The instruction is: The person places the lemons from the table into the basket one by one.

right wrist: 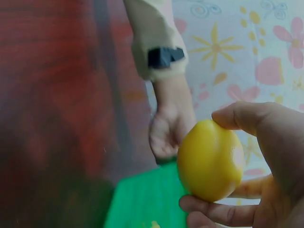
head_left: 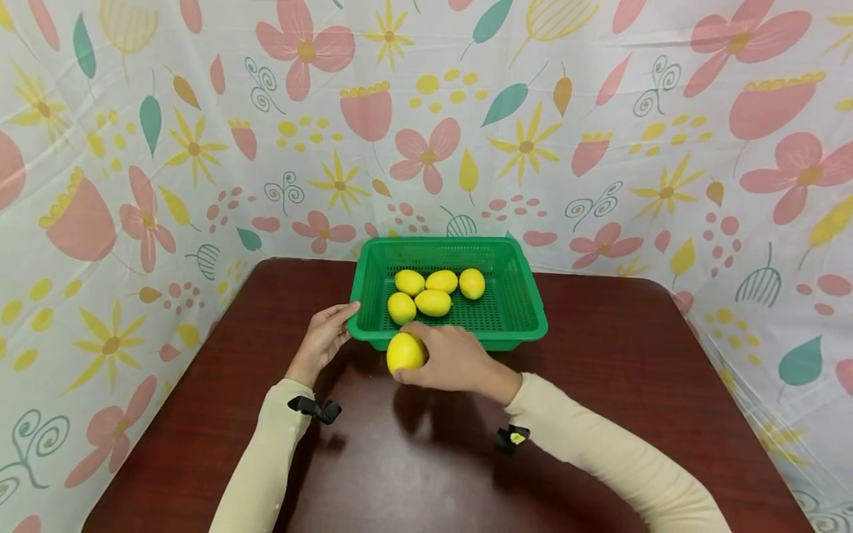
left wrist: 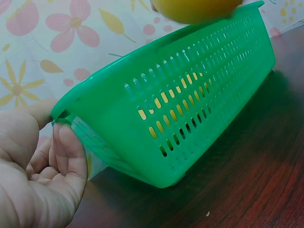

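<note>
A green plastic basket (head_left: 513,326) with slotted walls stands toward the back of the table, with several yellow lemons (head_left: 434,303) lying in its left and middle part. My left hand (head_left: 323,340) pinches the basket's rim at its front left corner; in the left wrist view the thumb and curled fingers (left wrist: 69,147) meet at that rim. My right hand (head_left: 456,359) grips another lemon (head_left: 405,353) between thumb and fingers, just in front of and above the basket's front edge. The right wrist view shows this lemon (right wrist: 211,161) close up, with the left hand behind it.
The dark red-brown table (head_left: 600,355) spreads around the basket, glossy at its front. Behind and to both sides hangs a white cloth (head_left: 426,89) with a flower print. Each sleeved wrist carries a small black camera mount (head_left: 315,409).
</note>
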The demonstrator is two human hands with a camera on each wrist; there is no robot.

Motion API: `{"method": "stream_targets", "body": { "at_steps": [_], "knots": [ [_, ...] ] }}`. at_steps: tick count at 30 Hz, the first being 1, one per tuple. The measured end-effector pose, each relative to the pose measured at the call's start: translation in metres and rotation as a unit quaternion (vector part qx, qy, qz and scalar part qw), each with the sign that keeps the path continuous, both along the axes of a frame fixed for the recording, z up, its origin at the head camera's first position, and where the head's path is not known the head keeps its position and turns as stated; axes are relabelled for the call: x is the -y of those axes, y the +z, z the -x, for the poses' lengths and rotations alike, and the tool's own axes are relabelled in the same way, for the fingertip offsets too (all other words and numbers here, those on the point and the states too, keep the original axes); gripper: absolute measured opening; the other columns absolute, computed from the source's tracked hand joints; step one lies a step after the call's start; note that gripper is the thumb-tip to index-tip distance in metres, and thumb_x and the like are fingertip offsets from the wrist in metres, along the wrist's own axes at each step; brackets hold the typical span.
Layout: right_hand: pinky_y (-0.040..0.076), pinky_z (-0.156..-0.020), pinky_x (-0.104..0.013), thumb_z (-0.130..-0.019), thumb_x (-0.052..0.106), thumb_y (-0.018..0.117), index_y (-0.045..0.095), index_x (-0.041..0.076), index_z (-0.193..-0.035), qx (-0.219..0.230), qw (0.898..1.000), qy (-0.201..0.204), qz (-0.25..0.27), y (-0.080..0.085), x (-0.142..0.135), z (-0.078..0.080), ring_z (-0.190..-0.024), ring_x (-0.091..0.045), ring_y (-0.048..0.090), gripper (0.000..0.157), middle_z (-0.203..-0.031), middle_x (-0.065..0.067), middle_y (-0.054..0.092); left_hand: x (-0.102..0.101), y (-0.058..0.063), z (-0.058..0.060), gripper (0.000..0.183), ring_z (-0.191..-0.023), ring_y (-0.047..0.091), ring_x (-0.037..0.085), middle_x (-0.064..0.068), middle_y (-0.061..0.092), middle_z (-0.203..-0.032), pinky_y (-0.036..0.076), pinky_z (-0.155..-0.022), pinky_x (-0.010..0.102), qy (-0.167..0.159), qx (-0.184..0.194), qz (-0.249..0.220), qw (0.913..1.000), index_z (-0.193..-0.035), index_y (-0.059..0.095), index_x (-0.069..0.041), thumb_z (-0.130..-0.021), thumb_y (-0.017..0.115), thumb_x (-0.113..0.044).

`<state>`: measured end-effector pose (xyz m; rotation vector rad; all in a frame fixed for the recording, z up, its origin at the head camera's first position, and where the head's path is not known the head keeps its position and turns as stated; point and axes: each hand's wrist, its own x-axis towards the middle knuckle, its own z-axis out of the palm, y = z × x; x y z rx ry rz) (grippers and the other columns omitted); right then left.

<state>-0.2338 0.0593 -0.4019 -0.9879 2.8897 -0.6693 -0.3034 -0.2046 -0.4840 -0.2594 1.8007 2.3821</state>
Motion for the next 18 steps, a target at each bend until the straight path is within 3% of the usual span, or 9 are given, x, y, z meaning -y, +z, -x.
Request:
{"method": "stream_targets", "body": {
  "at_steps": [11, 18],
  "knots": [
    [0.047, -0.058, -0.03, -0.082, 0.061, 0.075, 0.061, 0.022, -0.139, -0.027, 0.997, 0.006, -0.07, 0.031, -0.042, 0.04, -0.071, -0.012, 0.058, 0.071, -0.092, 0.005, 0.07, 0.001, 0.002, 0.001, 0.029, -0.075, 0.066, 0.008, -0.004, 0.069, -0.085, 0.054, -0.07, 0.022, -0.007, 0.008, 0.002, 0.9999, -0.115, 0.065, -0.005, -0.099, 0.072, -0.028],
    [0.051, -0.062, -0.032, -0.084, 0.063, 0.073, 0.058, 0.019, -0.144, -0.027, 0.996, 0.007, -0.086, 0.043, -0.065, 0.067, -0.085, -0.021, 0.06, 0.076, -0.11, -0.006, 0.072, 0.001, 0.003, 0.0, 0.026, -0.075, 0.066, 0.007, -0.005, 0.069, -0.084, 0.054, -0.07, 0.022, -0.007, 0.007, 0.0, 0.9999, -0.113, 0.066, -0.006, -0.099, 0.072, -0.028]
  ]
}}
